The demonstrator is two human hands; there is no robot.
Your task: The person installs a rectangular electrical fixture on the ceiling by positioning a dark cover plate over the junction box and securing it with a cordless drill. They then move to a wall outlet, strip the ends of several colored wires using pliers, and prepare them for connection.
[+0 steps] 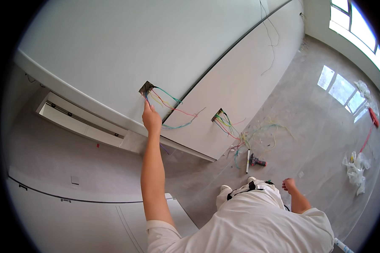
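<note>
My left hand [151, 118] reaches up to a square cut-out box [146, 87] in the white wall panel. Its fingers are closed at the lower edge of the box, on the ends of thin wires that come out there; the grip itself is partly hidden by the hand. Other coloured wires [173, 109], red, yellow, green and blue, hang out of the box to the right of the hand. My right hand [288, 184] hangs low at my side, its fingers curled, with nothing visible in it.
A second box [217, 114] in the panel trails a bundle of wires. Beneath it, wire scraps [261, 135], a white bar [248, 161] and a power drill [257, 161] lie on the floor. Clear plastic wrapping [357, 170] lies right; a white panel [71, 223] stands lower left.
</note>
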